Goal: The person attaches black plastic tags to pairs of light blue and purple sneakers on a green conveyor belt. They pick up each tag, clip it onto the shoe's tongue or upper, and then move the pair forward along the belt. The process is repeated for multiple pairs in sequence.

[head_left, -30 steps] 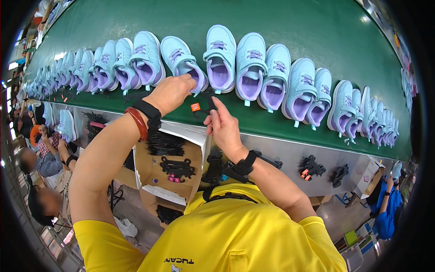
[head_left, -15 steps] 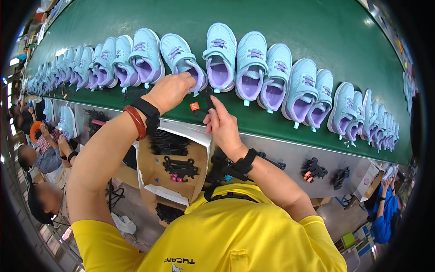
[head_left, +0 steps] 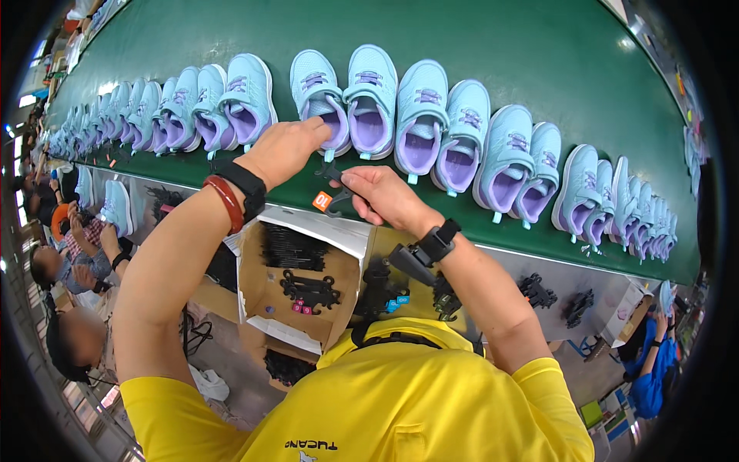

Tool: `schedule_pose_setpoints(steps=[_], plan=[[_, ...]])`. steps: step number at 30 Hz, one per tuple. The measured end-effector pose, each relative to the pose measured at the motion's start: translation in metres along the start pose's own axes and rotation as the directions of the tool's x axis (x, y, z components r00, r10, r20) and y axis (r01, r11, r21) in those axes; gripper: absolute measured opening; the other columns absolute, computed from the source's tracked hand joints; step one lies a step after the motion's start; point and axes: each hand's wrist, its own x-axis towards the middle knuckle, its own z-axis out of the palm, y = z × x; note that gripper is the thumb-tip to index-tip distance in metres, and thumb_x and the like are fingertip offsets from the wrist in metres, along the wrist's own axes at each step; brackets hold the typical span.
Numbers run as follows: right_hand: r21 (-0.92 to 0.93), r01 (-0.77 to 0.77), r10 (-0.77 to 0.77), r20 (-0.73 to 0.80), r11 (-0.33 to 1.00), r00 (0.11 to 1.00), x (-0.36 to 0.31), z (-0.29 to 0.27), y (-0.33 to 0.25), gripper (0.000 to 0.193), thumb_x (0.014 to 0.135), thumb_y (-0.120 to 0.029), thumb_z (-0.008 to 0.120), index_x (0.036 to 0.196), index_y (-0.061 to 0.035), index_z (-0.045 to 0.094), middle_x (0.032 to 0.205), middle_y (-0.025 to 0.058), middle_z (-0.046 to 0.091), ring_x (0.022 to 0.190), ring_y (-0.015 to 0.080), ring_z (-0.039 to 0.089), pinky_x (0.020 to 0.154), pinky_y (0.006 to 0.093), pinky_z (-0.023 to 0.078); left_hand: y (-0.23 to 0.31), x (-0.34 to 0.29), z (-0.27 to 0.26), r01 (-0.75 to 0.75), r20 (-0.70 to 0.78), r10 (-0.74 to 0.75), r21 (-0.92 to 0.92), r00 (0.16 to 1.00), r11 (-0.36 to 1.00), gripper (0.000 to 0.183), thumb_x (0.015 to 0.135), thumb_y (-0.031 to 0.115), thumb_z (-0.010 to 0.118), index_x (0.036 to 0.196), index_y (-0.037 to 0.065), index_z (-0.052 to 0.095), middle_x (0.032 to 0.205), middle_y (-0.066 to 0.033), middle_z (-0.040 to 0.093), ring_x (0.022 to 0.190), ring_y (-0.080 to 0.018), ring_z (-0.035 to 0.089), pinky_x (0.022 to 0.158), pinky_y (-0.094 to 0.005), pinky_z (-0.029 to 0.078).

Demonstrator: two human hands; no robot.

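My left hand (head_left: 286,152) reaches to a light-blue sneaker (head_left: 315,78) with purple lining, its fingers closed on the collar at the opening; the fingertips are partly hidden inside. A matching sneaker (head_left: 371,91) stands close against it on the right. Just in front of their heels, my right hand (head_left: 385,194) pinches a black plastic shoe hanger (head_left: 339,199). An orange square size tag (head_left: 322,201) shows at the hanger's lower end.
Similar sneakers (head_left: 422,115) line the green table (head_left: 493,46) on both sides, toes away from me. Below the edge sits an open cardboard box (head_left: 254,281) with black hangers (head_left: 309,289). Co-workers (head_left: 81,339) are at left, another person (head_left: 654,362) at far right.
The sneaker in my left hand has gone from slanted to nearly straight, moving right beside its neighbour. My right hand has shifted slightly, and the hanger has turned, with its orange tag lower.
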Motion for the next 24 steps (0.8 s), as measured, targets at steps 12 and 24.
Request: schedule_pose_setpoints(steps=[12, 24], plan=[[-0.955, 0.198, -0.624, 0.295, -0.221, 0.724, -0.009, -0.044, -0.046, 0.014, 0.070, -0.009, 0.063, 0.084, -0.0067, 0.061, 0.085, 0.0062, 0.060, 0.085, 0.0255, 0.051, 0.074, 0.0361, 0.040, 0.012, -0.030, -0.003, 0.103, 0.128, -0.097, -0.040, 0.987, 0.994, 0.043, 0.082, 0.006, 0.053, 0.123, 0.019, 0.053, 0.105, -0.0173, 0.058, 0.079, -0.0347, 0.063, 0.070, -0.0443, 0.051], [-0.861, 0.287, -0.595, 0.501, -0.421, 0.629, 0.015, -0.042, -0.043, 0.013, 0.072, -0.024, 0.068, 0.072, -0.0125, 0.064, 0.073, 0.0026, 0.056, 0.092, 0.0199, 0.050, 0.082, 0.0325, 0.036, 0.019, -0.033, 0.014, 0.230, 0.116, -0.214, -0.158, 0.970, 0.960, 0.042, 0.078, -0.002, 0.050, 0.116, 0.012, 0.059, 0.088, -0.0186, 0.063, 0.084, -0.0363, 0.061, 0.075, -0.0440, 0.048]])
